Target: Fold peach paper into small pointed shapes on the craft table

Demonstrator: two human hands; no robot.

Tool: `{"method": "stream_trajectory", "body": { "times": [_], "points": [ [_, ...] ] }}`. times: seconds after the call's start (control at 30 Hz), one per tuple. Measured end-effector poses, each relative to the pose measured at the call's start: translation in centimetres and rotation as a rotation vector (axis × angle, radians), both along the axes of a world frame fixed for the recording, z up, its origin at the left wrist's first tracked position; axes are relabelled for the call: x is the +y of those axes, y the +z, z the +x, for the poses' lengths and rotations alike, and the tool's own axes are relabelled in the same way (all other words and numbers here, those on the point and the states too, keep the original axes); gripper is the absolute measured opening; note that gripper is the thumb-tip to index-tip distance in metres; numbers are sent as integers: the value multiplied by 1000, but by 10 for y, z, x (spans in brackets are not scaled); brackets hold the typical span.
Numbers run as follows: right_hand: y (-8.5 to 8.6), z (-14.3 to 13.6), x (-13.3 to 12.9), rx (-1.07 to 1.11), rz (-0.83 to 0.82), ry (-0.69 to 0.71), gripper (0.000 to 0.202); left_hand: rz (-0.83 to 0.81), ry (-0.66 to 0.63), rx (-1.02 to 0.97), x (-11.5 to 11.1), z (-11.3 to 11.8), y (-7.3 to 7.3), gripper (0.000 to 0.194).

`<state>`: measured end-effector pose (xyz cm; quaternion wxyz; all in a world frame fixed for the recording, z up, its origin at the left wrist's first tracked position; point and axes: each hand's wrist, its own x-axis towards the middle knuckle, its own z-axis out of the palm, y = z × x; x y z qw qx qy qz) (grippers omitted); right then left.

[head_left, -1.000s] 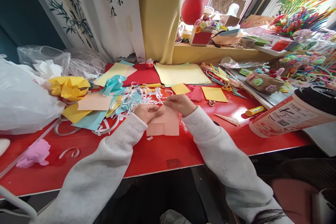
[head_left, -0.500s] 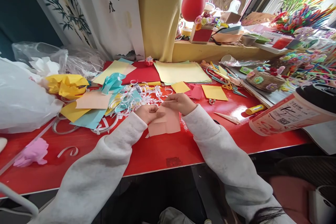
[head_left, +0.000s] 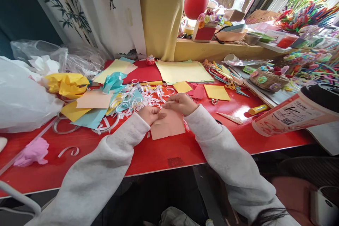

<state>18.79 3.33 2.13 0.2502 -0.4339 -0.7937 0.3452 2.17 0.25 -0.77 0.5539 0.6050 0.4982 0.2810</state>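
A sheet of peach paper (head_left: 171, 124) with a crease across it is held just over the red table. My left hand (head_left: 150, 114) pinches its left upper side between thumb and fingers. On the upper right side, my right hand (head_left: 182, 103) has its fingers closed on the same sheet. The far edge of the paper is partly covered by my fingers. Right behind my hands lies a heap of white shredded paper strips (head_left: 156, 96).
Coloured paper sheets (head_left: 92, 99) and a white plastic bag (head_left: 23, 99) lie left. Pale yellow sheets (head_left: 185, 71) lie at the back. A large paper cup (head_left: 288, 114) leans at right, near a yellow glue stick (head_left: 256, 109) and scissors (head_left: 241, 92). The table's front edge runs close below my forearms.
The lower part of the peach paper has shifted slightly to the right and turned a little. Both hands keep their hold in nearly the same place.
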Motion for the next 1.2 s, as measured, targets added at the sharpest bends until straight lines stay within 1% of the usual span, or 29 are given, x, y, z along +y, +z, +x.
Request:
{"method": "stream_trajectory", "body": {
  "times": [0.13,0.27,0.33,0.47,0.53,0.6,0.67,0.73,0.87,0.93,1.0,1.1,1.2],
  "points": [
    [0,0,0,-11,3,-6,36,-56,38,-13,-1,2,2,43],
    [-1,1,0,0,-7,-25,36,-121,64,-82,0,3,2,44],
    [-2,0,0,8,-2,-41,36,-122,61,-97,0,3,1,44],
    [-4,0,2,1,11,-61,36,-96,62,-67,1,3,1,42],
    [-5,0,3,49,-3,-40,33,-91,58,-65,0,2,2,41],
    [-5,1,4,113,-18,23,32,-85,55,-50,0,2,3,41],
    [-5,2,5,127,-23,85,29,-75,57,-26,-1,3,3,41],
    [-4,3,5,87,-19,110,27,-86,47,-42,-1,5,3,40],
    [-4,3,5,-24,55,75,30,-137,52,-156,-2,6,5,37],
    [-4,2,5,-64,102,56,31,-119,66,-130,-2,5,5,35],
    [-3,2,4,-73,116,49,31,-88,75,-50,-1,4,5,35],
    [-2,2,3,-68,78,73,28,-53,74,44,0,1,3,37],
    [-1,2,3,-96,16,118,27,-33,50,81,2,0,0,39]
  ]
}}
